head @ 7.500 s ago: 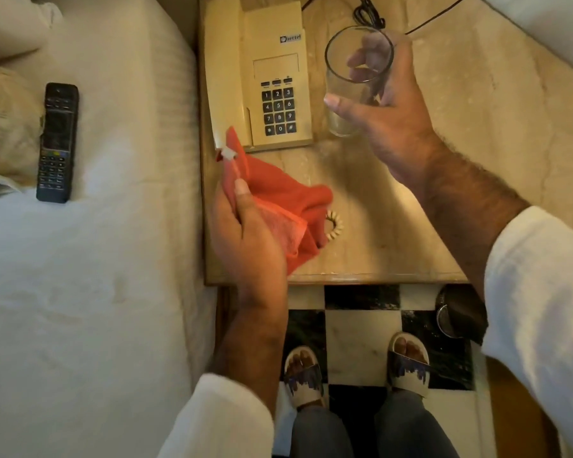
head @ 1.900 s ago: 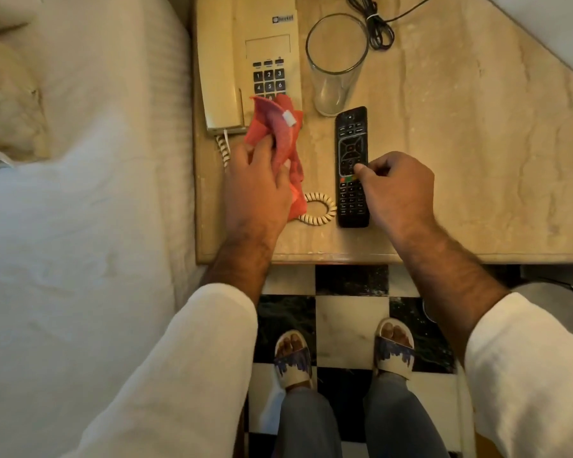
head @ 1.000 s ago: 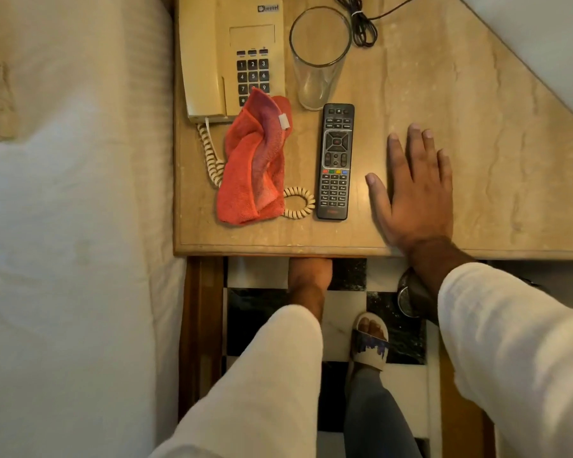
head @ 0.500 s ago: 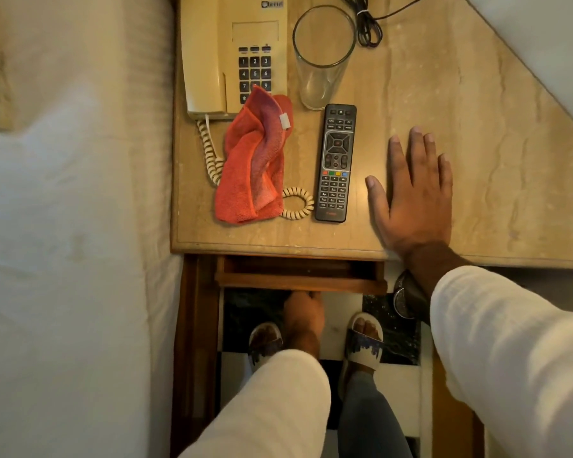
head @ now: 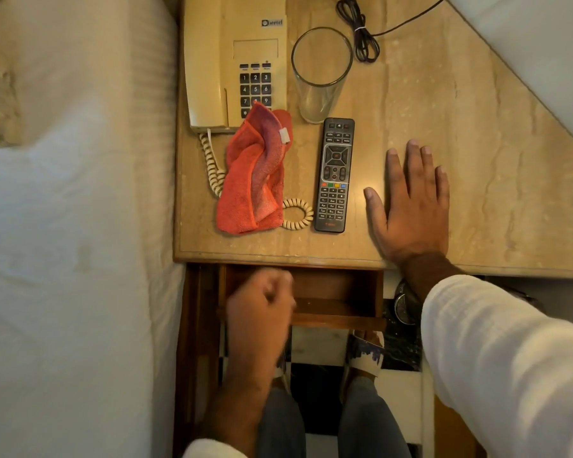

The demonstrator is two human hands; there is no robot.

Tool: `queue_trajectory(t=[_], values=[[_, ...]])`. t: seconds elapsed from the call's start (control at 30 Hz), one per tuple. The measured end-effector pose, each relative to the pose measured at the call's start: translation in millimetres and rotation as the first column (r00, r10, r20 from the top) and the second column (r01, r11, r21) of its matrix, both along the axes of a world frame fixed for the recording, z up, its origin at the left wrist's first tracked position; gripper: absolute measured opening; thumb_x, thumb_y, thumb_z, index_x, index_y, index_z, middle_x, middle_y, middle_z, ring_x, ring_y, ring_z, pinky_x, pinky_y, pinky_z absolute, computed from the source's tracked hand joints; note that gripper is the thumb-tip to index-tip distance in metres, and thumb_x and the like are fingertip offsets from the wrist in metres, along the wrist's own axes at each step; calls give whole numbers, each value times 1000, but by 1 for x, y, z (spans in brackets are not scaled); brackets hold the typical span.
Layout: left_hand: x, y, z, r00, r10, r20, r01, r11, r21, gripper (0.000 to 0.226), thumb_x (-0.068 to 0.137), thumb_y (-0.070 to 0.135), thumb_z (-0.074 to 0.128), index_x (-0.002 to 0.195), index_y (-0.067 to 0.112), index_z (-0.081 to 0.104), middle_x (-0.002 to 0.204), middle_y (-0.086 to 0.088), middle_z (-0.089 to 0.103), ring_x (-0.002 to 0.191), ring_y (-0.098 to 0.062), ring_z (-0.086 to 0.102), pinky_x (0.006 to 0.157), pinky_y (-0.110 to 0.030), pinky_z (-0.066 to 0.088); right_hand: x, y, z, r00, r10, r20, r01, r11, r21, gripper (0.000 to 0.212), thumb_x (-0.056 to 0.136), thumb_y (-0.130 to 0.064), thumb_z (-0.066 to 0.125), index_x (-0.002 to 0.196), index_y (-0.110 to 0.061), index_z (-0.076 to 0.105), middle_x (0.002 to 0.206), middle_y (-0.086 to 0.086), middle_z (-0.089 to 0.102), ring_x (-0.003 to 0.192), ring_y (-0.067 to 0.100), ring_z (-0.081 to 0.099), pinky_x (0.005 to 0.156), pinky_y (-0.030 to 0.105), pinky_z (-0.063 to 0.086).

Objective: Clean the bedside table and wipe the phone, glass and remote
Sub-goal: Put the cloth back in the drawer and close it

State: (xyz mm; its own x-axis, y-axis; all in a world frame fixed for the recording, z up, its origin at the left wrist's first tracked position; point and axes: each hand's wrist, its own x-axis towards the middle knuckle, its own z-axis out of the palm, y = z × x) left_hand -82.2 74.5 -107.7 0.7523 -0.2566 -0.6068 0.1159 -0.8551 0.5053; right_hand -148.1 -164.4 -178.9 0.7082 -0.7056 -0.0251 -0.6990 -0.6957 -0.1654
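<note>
Pulling at drawer [head: 338, 302] with curled left hand [head: 260, 312], grip hidden. Resting right hand [head: 411, 206] flat, fingers spread, on table [head: 477, 160]. Farther: soft cloth [head: 252, 183], remote [head: 334, 175], phone [head: 232, 61], breakable glass [head: 321, 74]; best held round its sides.

- Setting: a bedroom, possibly a hotel room.
- White-sheeted bed [head: 73, 226] directly beside a beige marble-topped bedside table [head: 444, 127] with a wooden drawer [head: 338, 302] pulled out.
- Cream corded push-button desk phone [head: 232, 61], clear drinking glass [head: 321, 74], black TV remote [head: 334, 175].
- Black-and-white chequered tile floor [head: 315, 358].
</note>
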Motion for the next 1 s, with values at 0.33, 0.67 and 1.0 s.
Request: queue_trajectory(t=[0.33, 0.67, 1.0], values=[[153, -102, 9, 836, -432, 339, 353, 896, 270, 48, 94, 45, 72, 133, 17, 70, 128, -10, 71, 116, -28, 68, 101, -37, 55, 0, 0, 3, 1000, -3, -5, 3, 1000, 3, 71, 109, -52, 34, 168, -15, 23, 178, 14, 14, 165, 32, 11, 133, 53, 10], [17, 18, 48, 680, 584, -443, -698, 331, -636, 46, 97, 16, 61, 143, 15, 64, 134, -10, 72, 123, -27, 70, 102, -44, 57, -1, 0, 2, 1000, -4, 10, 4, 1000, -7, 71, 108, -53, 33, 168, -15, 25, 177, 15, 16, 165, 32, 12, 133, 53, 11], [-29, -28, -45, 113, 737, -667, -993, 113, -43, 38, 105, 4, 57, 143, 2, 58, 127, -19, 71, 104, -26, 71, 95, -44, 58, 0, 0, 2, 1000, 3, -11, -3, 1000, -14, 71, 109, -52, 33, 168, -15, 24, 177, 15, 15, 165, 33, 12, 133, 54, 10]])
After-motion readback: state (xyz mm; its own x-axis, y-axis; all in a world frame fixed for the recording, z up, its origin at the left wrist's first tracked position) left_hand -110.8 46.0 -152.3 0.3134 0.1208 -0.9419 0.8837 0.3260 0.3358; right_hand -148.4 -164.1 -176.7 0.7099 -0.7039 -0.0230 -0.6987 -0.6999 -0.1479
